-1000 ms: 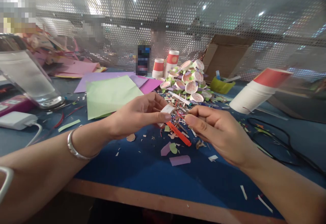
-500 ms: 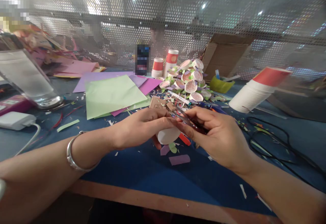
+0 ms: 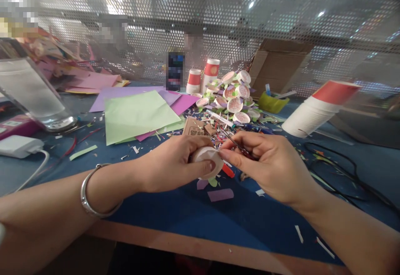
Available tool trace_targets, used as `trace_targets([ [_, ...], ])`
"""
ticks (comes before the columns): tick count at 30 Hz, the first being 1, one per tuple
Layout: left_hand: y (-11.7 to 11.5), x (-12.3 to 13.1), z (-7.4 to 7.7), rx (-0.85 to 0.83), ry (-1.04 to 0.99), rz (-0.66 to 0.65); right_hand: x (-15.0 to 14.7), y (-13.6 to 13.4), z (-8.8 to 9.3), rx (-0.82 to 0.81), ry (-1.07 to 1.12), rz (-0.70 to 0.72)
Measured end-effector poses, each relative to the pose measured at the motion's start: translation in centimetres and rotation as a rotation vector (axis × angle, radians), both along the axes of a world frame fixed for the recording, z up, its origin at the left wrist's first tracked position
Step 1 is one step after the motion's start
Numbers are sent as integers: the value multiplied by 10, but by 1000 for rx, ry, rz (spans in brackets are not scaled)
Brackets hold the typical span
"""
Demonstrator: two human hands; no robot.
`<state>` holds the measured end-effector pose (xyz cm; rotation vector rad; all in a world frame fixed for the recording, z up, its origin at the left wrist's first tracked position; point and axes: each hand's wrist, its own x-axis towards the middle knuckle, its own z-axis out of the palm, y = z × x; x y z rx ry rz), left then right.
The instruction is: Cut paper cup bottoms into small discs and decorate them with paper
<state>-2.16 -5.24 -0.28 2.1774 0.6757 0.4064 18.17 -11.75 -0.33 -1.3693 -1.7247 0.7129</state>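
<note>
My left hand [image 3: 179, 162] is closed round a small white paper cup bottom [image 3: 207, 155], its round base turned towards me. My right hand [image 3: 265, 164] is closed on small dark scissors [image 3: 235, 143], whose blades point up and left beside the cup piece. Both hands meet just above the blue table [image 3: 175, 212], over scattered paper scraps [image 3: 218, 195]. A silver bangle [image 3: 89, 196] sits on my left wrist.
A heap of cut cup bottoms [image 3: 233, 100] lies behind the hands, with two red and white cups [image 3: 203, 77]. A stack of cups [image 3: 318, 108] lies tipped at right. Green paper [image 3: 137, 114] and purple sheets lie at left, a black cable [image 3: 337, 171] at right, a cardboard box [image 3: 278, 64] behind.
The left hand has turned the cup piece up so its round base faces me and pulled it nearer. The right hand has brought the scissors against it.
</note>
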Motion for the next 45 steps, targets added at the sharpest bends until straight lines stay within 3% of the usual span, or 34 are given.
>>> trace_targets([
  [11,0,-5,3,180,-32,-134,1,-4,7,-115,87,116],
  [14,2,-4,-2,124,-37,-57,4,0,3,-147,161,89],
  [18,7,-3,-6,-54,-215,-6,8,4,2,-95,208,71],
  [26,13,-4,-1,-293,-393,6,10,-2,1,35,-55,27],
  [34,11,-2,-7,-268,-415,-70,11,-3,0,145,-231,33],
  [40,8,-2,-8,-273,-381,-77,9,-7,2,318,-361,68],
  [45,11,0,-9,-336,-445,-128,8,-8,2,345,-382,60],
])
